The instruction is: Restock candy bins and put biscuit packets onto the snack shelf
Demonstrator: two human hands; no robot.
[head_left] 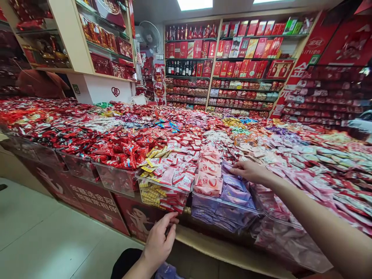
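Note:
My right hand [247,171] reaches over a clear plastic bin [229,204] at the middle right. Its fingertips are closed on the edge of a purple candy packet [227,167] at the back of a purple row. Beside that row, pink-and-white packets [207,180] stand stacked in the same bin. Lower down, my left hand [161,237] hovers in front of the bins, its thumb and forefinger apart and the other fingers curled. Nothing shows in it, though its palm is turned partly away. Below it, something purple [167,271] shows at the bottom edge.
Neighbouring bins hold red packets [122,153] and yellow-and-pink packets [167,174]; pink packets [290,228] fill the bin on the right. Shelves of boxes and bottles [188,50] line the back wall. A person [42,83] is at the far left. Tiled floor [58,232] lies at lower left.

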